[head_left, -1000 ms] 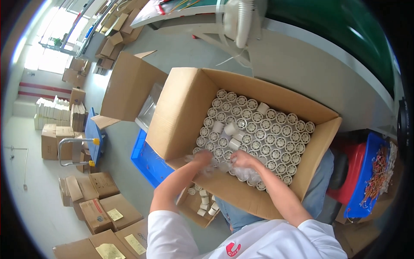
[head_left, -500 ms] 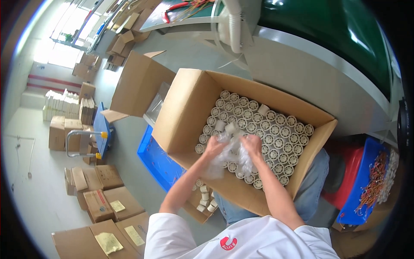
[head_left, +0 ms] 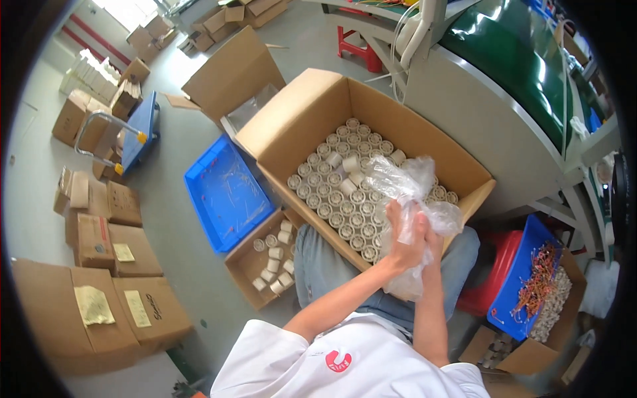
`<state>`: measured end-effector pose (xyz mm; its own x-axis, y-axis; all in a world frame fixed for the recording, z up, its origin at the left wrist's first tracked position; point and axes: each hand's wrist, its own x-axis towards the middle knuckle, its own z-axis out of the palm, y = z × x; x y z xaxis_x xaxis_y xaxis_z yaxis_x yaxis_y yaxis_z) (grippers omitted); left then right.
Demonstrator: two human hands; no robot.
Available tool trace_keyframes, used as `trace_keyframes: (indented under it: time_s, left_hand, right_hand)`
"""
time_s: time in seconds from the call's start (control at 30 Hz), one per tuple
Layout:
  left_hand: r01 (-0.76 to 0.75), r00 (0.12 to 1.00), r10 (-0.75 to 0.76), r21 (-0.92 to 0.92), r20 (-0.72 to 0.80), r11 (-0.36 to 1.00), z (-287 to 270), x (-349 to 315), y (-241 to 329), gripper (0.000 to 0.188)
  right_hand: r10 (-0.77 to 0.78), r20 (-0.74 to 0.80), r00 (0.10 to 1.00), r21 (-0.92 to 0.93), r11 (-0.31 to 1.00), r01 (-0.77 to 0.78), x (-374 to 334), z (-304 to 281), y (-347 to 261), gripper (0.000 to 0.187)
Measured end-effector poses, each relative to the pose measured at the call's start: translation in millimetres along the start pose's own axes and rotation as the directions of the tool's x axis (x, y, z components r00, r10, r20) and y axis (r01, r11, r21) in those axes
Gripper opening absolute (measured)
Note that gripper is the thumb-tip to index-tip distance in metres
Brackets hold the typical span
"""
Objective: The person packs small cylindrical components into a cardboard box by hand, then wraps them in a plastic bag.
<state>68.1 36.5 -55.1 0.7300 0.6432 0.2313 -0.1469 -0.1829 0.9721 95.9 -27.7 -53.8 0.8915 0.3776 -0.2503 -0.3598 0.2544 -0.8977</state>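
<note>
A crumpled transparent plastic bag (head_left: 400, 178) is bunched between my two hands, above the right part of a large open cardboard box (head_left: 302, 113). My left hand (head_left: 403, 240) is closed on the plastic, its fingers up against my right hand (head_left: 431, 240), which also grips it; the film partly covers the right fingers. Rows of round white plastic parts (head_left: 337, 219) with slotted ends stand upright inside the box. A few similar parts (head_left: 348, 187) lie tipped on top of the layer. The bag hides the parts beneath it.
A smaller carton (head_left: 249, 285) with loose white parts sits left of my knee, beside a blue tray (head_left: 225, 199). To the right, a blue bin (head_left: 524, 292) holds orange wires near a red stool (head_left: 488, 265). A green-topped conveyor (head_left: 504, 60) stands beyond the box.
Both hands have come together and shifted right and toward me, gathering the plastic bag. The view has moved, and several tipped parts now show where the hands were.
</note>
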Motion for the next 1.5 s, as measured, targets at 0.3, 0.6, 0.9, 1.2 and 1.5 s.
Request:
trace_keyframes:
  time_s: [0.3, 0.6, 0.9, 1.2, 1.5]
  left_hand:
    - [-0.194, 0.981, 0.185, 0.389, 0.061, 0.901, -28, -73, 51, 0.039]
    - [-0.25, 0.946, 0.311, 0.403, -0.093, 0.881, -139, -77, 73, 0.042]
    - [-0.274, 0.945, 0.185, 0.348, 0.268, 0.896, -64, 15, -76, 0.023]
    - [-0.257, 0.271, -0.722, 0.771, 0.637, 0.583, -15, 68, -96, 0.039]
    - [-0.306, 0.885, 0.315, -0.082, 0.343, 0.949, -109, -30, 129, 0.009]
  right_hand:
    - [-0.417, -0.217, 0.882, -0.236, 0.9, 0.368, -66, -30, 6, 0.019]
    - [-0.35, -0.184, 0.918, -0.077, 0.937, 0.342, -84, -70, 1, 0.017]
    - [-0.455, -0.108, 0.884, -0.332, 0.855, 0.399, -113, -103, 24, 0.02]
    - [-0.324, -0.257, 0.911, -0.245, 0.933, 0.263, -156, -135, 62, 0.037]
    - [-0.8, -0.069, 0.596, -0.87, 0.341, 0.357, -191, -119, 33, 0.043]
